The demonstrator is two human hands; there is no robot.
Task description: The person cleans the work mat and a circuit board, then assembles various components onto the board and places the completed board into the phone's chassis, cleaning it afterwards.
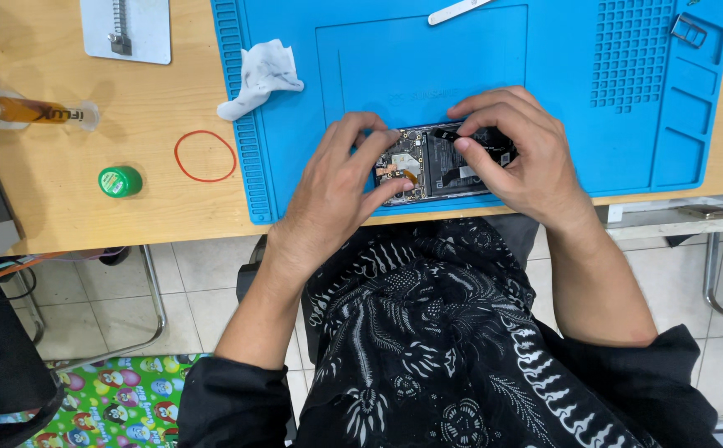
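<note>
While both hands crowd it, an opened phone (pixel 440 162) lies on the blue mat (pixel 295 99) at the tabletop (pixel 63 182) near edge.
Left hand (pixel 336 178) fingers press narrow on the board end; right hand (pixel 519 153) pinches a small black part, maybe a flex. Wrists bent low, forearms angled in. Best kept steady and light.

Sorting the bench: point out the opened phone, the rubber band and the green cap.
phone (pixel 448 166), head view, its exposed battery.
rubber band (pixel 204 156), head view, its loop's left edge (pixel 176 153).
green cap (pixel 120 181), head view, its top.
</note>
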